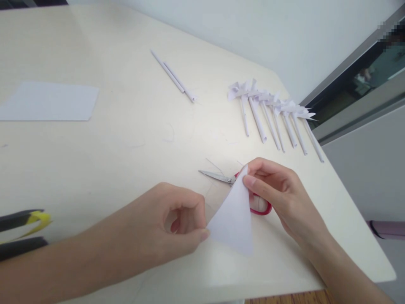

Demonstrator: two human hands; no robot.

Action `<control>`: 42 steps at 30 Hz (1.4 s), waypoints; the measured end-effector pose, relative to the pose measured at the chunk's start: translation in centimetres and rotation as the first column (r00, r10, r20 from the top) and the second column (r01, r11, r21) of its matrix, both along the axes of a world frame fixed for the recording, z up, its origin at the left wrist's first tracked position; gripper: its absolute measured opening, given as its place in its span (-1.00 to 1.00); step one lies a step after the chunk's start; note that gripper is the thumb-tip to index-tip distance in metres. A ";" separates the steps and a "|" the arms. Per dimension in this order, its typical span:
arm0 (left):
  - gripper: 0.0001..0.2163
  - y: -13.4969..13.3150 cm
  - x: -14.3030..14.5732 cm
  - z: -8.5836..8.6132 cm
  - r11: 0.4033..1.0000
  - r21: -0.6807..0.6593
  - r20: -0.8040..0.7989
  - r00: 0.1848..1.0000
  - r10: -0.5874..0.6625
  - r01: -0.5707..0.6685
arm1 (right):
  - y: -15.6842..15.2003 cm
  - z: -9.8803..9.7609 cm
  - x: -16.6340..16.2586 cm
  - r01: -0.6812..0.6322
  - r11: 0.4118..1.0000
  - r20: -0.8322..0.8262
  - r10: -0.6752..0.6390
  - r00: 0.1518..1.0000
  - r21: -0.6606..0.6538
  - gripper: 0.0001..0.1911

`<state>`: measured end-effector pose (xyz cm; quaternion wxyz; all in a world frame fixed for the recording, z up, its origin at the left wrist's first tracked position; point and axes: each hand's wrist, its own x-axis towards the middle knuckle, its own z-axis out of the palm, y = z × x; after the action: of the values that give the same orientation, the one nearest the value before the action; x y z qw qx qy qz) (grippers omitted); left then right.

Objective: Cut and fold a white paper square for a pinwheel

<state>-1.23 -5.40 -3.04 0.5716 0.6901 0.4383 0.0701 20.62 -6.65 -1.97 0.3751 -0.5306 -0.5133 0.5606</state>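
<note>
One paper (234,217) is pinched by the left hand (155,221) and right hand (292,202); tugging hard could rip it.

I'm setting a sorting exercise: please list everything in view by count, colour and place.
Table: 1, cream, central
Triangular paper: 1, white, lower centre
Scissors: 1, red and silver, partly behind paper
Pinwheel-like sticks: 7, white, table's far right
Paper tubes: 2, white, upper centre
Flat paper: sheet or stack, white, left
Thin scraps: several, pale, mid-table
Black-yellow item: count unclear, left edge
Dark patch: 1, black, upper-left corner
Wall: 1, white, beyond table
Glass-like panel: 1, dark, upper right
Cylinder: 1, purplish, right edge
Floor: 1, brown, bottom edge
Left hand: 1, bare, pinching paper's left corner
Right hand: 1, bare, pinching paper's tip
</note>
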 end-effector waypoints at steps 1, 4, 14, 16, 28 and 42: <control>-0.81 0.0 0.0 0.0 1.000 -0.001 0.000 1.000 -0.007 0.007 | 0.0 0.0 0.0 -0.002 1.000 -0.011 0.002 1.000 -0.008 -0.86; -0.81 -0.1 0.0 -0.1 1.000 -0.014 -0.010 1.000 -0.024 0.024 | 0.0 -0.1 0.1 0.024 1.000 -0.011 -0.024 1.000 0.014 -0.82; -0.81 -0.1 0.0 -0.2 0.999 -0.044 -0.004 1.000 -0.019 0.019 | -0.2 -0.2 0.4 0.062 0.997 -0.031 -0.061 0.998 0.035 -0.75; -0.81 -0.1 0.0 0.0 0.999 -0.044 0.022 0.999 0.024 -0.023 | -0.1 -0.2 0.3 0.046 0.998 -0.047 -0.045 0.998 0.037 -0.73; -0.81 0.1 -0.1 0.8 0.987 -0.067 0.081 0.985 0.150 -0.144 | -0.3 -0.2 0.2 0.050 0.998 0.005 -0.051 0.999 0.029 -0.76; -0.80 0.1 -0.3 0.9 0.979 -0.051 0.059 0.978 0.198 -0.196 | 0.0 -0.1 0.5 -0.010 1.000 0.006 0.010 1.000 -0.017 -0.83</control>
<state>-1.51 -5.26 -2.09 0.5907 0.6278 0.4877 0.1384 21.15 -6.66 -2.04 0.3663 -0.5329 -0.5125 0.5649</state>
